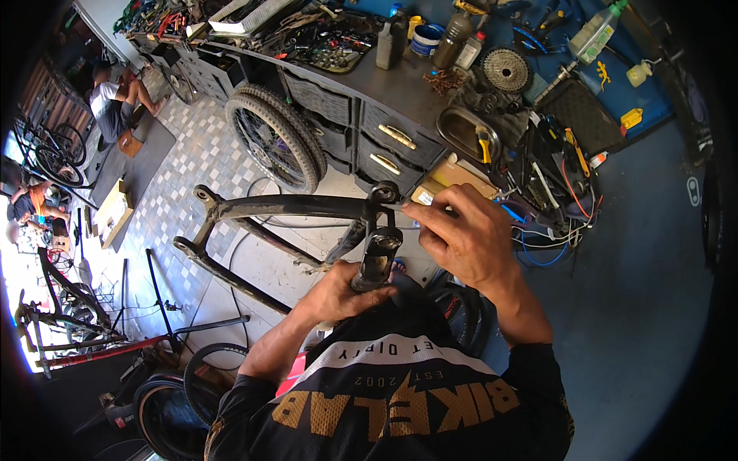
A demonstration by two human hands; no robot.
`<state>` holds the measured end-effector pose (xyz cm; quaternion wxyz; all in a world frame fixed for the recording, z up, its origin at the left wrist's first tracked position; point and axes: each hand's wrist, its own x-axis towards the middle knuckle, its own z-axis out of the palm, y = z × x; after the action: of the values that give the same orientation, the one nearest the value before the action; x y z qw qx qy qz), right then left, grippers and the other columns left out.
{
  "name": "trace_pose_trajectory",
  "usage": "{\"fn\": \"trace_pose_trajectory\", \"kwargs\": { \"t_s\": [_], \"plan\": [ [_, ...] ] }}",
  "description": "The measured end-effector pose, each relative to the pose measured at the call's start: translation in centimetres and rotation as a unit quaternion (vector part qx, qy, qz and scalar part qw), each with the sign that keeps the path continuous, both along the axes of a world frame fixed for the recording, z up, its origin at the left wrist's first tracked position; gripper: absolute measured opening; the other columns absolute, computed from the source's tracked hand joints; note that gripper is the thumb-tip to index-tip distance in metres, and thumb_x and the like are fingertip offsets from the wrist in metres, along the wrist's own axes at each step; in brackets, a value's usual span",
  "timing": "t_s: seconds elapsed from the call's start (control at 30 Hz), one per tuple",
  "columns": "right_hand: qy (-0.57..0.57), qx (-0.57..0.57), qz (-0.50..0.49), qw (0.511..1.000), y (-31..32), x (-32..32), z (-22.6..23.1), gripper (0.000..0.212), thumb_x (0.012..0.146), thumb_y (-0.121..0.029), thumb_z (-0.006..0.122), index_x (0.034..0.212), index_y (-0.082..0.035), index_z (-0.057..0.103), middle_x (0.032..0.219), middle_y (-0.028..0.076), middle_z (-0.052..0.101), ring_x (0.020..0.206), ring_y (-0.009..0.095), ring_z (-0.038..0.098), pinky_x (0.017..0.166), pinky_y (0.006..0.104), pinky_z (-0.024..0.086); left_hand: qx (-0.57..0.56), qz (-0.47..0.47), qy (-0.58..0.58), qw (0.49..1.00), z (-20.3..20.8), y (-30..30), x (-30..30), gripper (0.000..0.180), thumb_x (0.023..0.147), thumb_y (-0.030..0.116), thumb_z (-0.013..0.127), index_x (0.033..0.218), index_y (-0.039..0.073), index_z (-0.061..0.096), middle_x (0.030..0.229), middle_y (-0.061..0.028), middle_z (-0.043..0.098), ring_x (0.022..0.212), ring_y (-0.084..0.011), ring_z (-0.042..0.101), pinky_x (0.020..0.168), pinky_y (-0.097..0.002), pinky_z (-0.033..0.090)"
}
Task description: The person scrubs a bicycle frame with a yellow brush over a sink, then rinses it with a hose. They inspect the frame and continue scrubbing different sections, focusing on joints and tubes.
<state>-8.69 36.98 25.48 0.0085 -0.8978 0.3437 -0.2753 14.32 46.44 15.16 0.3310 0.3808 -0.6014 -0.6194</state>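
Black fabric jersey with white band and gold lettering [327,403] nearest camera. Left hand [342,293] grips near end of black tubular bicycle frame section [292,205], held over grey-and-white tiled floor [196,154], short of dark drawer-fronted bench's [367,81] near edge. Right hand [473,234] bent at upper joint; I can't tell whether it pinches anything. Risk, I judge: far prongs, apparently unsupported, could twist one-handed grip loose, knocking knobbly-tyred wheel [240,146].
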Motion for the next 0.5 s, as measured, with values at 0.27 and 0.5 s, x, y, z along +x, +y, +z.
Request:
{"fn": "trace_pose_trajectory", "kwargs": {
  "t_s": [0.27,0.5],
  "plan": [
    [-0.007,-0.009,-0.001,1.000,-0.43,0.34,0.00,0.037,0.067,-0.004,0.078,0.101,-0.021,0.080,0.085,-0.002,0.060,0.075,0.018,0.064,0.063,0.0331,0.054,-0.021,0.006,0.037,0.999,-0.26,-0.12,-0.19,0.022,0.094,0.004,0.072,0.113,-0.005,0.066,0.097,-0.0113,0.079,0.083,-0.0128,0.073,0.076,-0.0280,0.058],
    [0.014,-0.008,-0.005,1.000,-0.52,0.16,0.36,0.039,0.065,-0.005,0.080,0.100,-0.021,0.078,0.087,-0.001,0.059,0.079,0.019,0.063,0.069,0.0357,0.053,-0.016,0.003,0.021,1.000,-0.17,-0.05,0.15,0.022,0.094,0.006,0.073,0.112,-0.005,0.067,0.094,-0.0108,0.078,0.083,-0.0119,0.073,0.075,-0.0282,0.058]
  ]
}}
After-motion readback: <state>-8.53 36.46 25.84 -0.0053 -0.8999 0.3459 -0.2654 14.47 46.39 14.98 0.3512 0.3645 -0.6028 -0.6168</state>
